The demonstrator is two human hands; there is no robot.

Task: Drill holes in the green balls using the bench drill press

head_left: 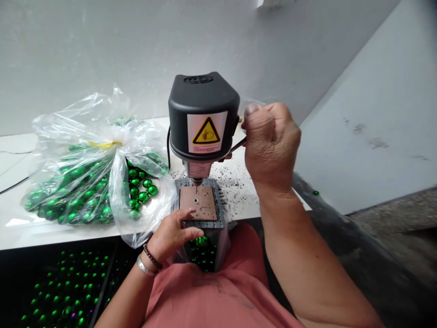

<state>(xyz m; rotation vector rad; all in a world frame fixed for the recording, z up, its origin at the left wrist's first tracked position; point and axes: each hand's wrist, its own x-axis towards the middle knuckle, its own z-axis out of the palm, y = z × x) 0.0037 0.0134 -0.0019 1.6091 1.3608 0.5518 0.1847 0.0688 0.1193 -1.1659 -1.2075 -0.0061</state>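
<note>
At left, green balls (pixel 144 197) could roll from the clear bag (pixel 117 182) if knocked; the left hand (pixel 175 231), fingers parted over the near side of the plate (pixel 202 206), could be caught by the drill bit (pixel 196 188) if the lever (pixel 238 145), clenched in the right hand (pixel 273 148), dropped

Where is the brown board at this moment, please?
In the head view, the brown board lies near the middle, on the grey base of the drill press, beneath the bit, with the left hand at its near left corner.
</note>
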